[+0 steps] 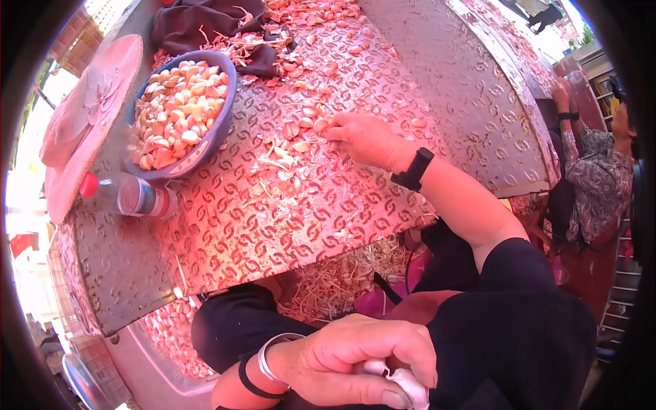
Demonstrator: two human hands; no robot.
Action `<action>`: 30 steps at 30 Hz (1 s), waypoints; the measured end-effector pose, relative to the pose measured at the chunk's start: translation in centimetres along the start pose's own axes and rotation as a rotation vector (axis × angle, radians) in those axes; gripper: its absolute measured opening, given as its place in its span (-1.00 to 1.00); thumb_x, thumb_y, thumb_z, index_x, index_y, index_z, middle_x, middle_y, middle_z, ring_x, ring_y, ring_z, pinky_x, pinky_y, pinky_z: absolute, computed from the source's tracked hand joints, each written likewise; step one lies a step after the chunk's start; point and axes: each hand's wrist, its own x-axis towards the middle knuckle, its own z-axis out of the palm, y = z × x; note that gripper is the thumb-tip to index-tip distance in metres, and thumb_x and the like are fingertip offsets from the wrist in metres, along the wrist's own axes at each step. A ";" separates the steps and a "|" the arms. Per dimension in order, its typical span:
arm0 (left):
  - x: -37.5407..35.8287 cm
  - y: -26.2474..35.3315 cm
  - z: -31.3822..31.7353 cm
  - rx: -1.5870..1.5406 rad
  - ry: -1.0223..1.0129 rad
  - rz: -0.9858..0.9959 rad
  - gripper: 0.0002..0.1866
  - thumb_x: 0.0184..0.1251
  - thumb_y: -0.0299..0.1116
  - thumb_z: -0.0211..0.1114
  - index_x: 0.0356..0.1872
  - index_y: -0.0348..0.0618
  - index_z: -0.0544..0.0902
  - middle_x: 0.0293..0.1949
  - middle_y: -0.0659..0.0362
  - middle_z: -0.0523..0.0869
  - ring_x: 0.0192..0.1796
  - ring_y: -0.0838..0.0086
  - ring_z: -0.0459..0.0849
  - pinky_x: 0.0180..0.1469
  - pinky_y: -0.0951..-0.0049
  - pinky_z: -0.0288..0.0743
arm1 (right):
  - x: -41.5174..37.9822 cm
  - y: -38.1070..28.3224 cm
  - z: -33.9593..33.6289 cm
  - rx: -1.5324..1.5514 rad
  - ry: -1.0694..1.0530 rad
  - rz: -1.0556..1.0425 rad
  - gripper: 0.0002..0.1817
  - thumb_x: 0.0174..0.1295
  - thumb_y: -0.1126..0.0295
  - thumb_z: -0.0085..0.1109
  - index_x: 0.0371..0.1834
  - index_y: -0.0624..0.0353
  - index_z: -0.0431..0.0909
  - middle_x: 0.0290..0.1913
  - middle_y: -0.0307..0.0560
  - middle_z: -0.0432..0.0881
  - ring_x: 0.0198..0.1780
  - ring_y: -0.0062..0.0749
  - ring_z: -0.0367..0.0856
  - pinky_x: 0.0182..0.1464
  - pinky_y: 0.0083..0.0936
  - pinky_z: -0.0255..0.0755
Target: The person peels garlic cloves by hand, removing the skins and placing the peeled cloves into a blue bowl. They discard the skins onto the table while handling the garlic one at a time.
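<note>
My left hand [362, 359], with a silver bangle and a dark band at the wrist, is closed low in front of my lap. Between its thumb and fingers it grips a garlic bulb [410, 388], partly hidden by the fingers. My right hand [365, 140], wearing a black wristband, reaches over the patterned metal table [369, 212]. Its fingers are pinched together at the edge of a small group of garlic cloves [305, 124]; what lies between the fingertips is hidden. Loose skins and stem bits [277, 162] lie just nearer to me.
A purple basin [229, 113] heaped with peeled cloves stands at the left, beside a bottle [147, 197] and a pink hat [92, 116]. Dark cloth [198, 26] lies behind. Below the table is a crate [195, 386] of cloves. Another person [598, 171] sits at the right.
</note>
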 end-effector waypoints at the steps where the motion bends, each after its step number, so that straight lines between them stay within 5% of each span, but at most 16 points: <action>1: 0.2 -0.5 0.8 0.002 0.038 0.107 -0.77 0.29 -0.41 0.23 -0.18 -0.40 0.53 -0.29 -0.04 0.59 -0.30 0.32 0.60 -0.29 0.46 0.45 | 0.2 -0.4 -0.1 -0.029 -0.016 0.018 -0.88 0.01 0.46 0.17 -0.34 0.13 0.54 -0.28 -0.09 0.49 -0.23 -0.14 0.56 -0.20 -0.28 0.46; 8: -0.4 -1.5 3.2 -0.016 0.029 0.292 -0.74 0.36 -0.29 0.13 -0.25 -0.36 0.57 -0.34 0.05 0.59 -0.31 0.24 0.62 -0.29 0.41 0.49 | -1.3 -1.4 -0.7 -0.095 -0.083 0.197 -0.84 0.02 0.43 0.15 -0.30 0.14 0.53 -0.29 -0.05 0.52 -0.20 -0.10 0.57 -0.20 -0.25 0.48; 10: -0.1 -1.4 3.0 0.033 -0.005 0.364 -0.74 0.37 -0.30 0.13 -0.25 -0.36 0.57 -0.33 0.04 0.59 -0.31 0.23 0.62 -0.29 0.40 0.49 | -1.0 -0.3 -0.8 -0.049 0.140 0.299 -0.80 0.02 0.41 0.16 -0.25 0.13 0.54 -0.27 -0.05 0.53 -0.18 -0.11 0.57 -0.18 -0.25 0.48; 18: -0.3 -1.6 4.0 -0.024 0.113 0.408 -0.77 0.36 -0.35 0.14 -0.25 -0.38 0.57 -0.34 0.00 0.61 -0.30 0.19 0.63 -0.27 0.37 0.52 | 2.6 1.2 0.8 -0.037 0.023 0.183 -0.86 0.03 0.47 0.12 -0.32 0.15 0.57 -0.25 0.04 0.58 -0.17 -0.04 0.57 -0.11 -0.21 0.45; 24: -0.1 -1.4 1.2 -0.015 0.066 0.399 -0.81 0.32 -0.42 0.18 -0.19 -0.38 0.55 -0.36 0.03 0.62 -0.35 0.29 0.63 -0.32 0.43 0.52 | 1.1 0.5 -0.7 -0.045 -0.052 0.377 -0.85 -0.04 0.42 0.13 -0.37 0.14 0.57 -0.30 0.06 0.59 -0.17 -0.06 0.58 -0.13 -0.23 0.45; 25: -0.9 0.2 -0.2 -0.079 -0.047 0.136 -0.74 0.31 -0.44 0.20 -0.10 -0.44 0.48 -0.23 -0.13 0.57 -0.30 0.34 0.57 -0.29 0.47 0.41 | 0.9 -0.2 -1.4 -0.042 -0.153 0.420 -0.85 -0.05 0.43 0.13 -0.36 0.14 0.57 -0.29 0.05 0.59 -0.16 -0.07 0.57 -0.13 -0.23 0.45; 27: -1.5 0.8 0.5 -0.249 0.308 -0.015 -0.78 0.26 -0.46 0.22 -0.16 -0.40 0.48 -0.31 -0.13 0.56 -0.48 0.46 0.53 -0.38 0.56 0.40 | 1.1 -0.6 -1.7 -0.040 -0.255 0.460 -0.85 -0.05 0.44 0.12 -0.36 0.14 0.56 -0.29 0.03 0.58 -0.15 -0.08 0.57 -0.14 -0.23 0.46; 29: -0.7 0.4 -0.2 -0.343 0.574 0.064 -0.84 0.23 -0.41 0.14 -0.32 -0.33 0.44 -0.39 -0.12 0.51 -0.69 0.60 0.34 -0.65 0.65 0.27 | 2.0 -0.5 -0.5 -0.027 0.080 0.114 -0.83 -0.05 0.46 0.11 -0.34 0.14 0.56 -0.28 0.00 0.55 -0.14 -0.11 0.56 -0.14 -0.22 0.46; 30: -0.8 0.0 -1.5 -0.329 0.619 0.112 -0.84 0.23 -0.41 0.12 -0.32 -0.33 0.42 -0.39 -0.09 0.49 -0.68 0.57 0.37 -0.69 0.70 0.24 | 2.6 -0.3 0.2 -0.029 0.084 0.115 -0.83 -0.05 0.46 0.11 -0.34 0.14 0.56 -0.28 0.00 0.55 -0.14 -0.11 0.56 -0.14 -0.22 0.46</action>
